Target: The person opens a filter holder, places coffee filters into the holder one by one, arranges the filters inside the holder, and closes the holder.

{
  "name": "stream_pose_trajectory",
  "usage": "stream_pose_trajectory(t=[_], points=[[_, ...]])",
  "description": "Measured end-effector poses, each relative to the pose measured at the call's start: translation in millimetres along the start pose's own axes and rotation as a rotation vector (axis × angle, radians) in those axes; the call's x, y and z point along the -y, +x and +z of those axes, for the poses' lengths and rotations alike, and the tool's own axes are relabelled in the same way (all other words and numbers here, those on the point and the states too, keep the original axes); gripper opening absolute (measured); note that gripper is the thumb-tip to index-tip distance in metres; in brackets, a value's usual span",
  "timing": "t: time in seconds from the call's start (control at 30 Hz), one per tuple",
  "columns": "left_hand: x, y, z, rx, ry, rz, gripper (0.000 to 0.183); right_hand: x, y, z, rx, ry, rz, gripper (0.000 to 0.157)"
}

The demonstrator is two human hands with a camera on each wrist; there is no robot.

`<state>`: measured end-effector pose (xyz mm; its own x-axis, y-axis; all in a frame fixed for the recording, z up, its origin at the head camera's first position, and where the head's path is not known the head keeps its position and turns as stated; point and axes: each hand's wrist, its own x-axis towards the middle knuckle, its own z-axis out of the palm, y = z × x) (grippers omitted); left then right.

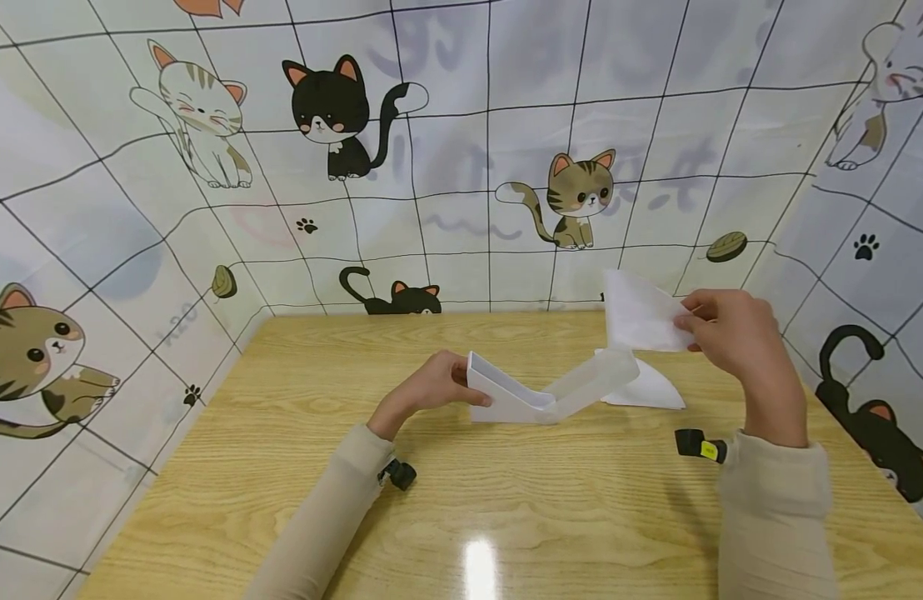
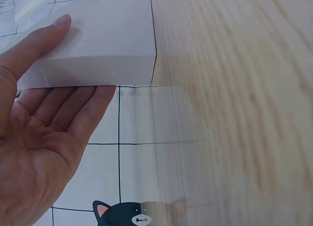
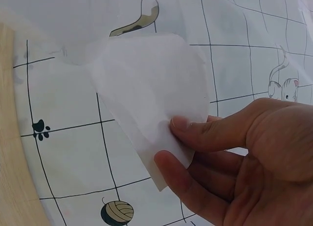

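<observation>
In the head view, my left hand [image 1: 431, 383] grips the left end of a white box [image 1: 506, 403] standing on the table. The left wrist view has the thumb on one face of the box [image 2: 112, 35] and the fingers around the other side. A translucent lid [image 1: 591, 385] hangs open from the box's right end, tilted up to the right. My right hand [image 1: 735, 333] pinches a thin white sheet [image 1: 640, 318] by its right corner, raised above the table. The right wrist view puts thumb and fingers on the sheet's [image 3: 146, 89] lower edge.
Another white sheet [image 1: 652, 390] lies on the wooden table [image 1: 551, 517], partly behind the lid. A cat-print grid cloth [image 1: 461, 158] surrounds the table at the back and sides. Black wrist cameras [image 1: 401, 475] sit on both sleeves.
</observation>
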<state>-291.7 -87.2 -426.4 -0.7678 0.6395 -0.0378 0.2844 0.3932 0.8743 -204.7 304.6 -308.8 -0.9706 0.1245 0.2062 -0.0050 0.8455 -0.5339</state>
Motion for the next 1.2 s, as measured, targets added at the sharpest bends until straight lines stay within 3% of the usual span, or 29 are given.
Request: stream_pose_trajectory(t=[1.2], points=[[-0.7,-1.2,0.2,-0.001,0.005,0.002,0.032,24.1,-9.8,-1.0,-0.078,-0.029,-0.101,0.023]])
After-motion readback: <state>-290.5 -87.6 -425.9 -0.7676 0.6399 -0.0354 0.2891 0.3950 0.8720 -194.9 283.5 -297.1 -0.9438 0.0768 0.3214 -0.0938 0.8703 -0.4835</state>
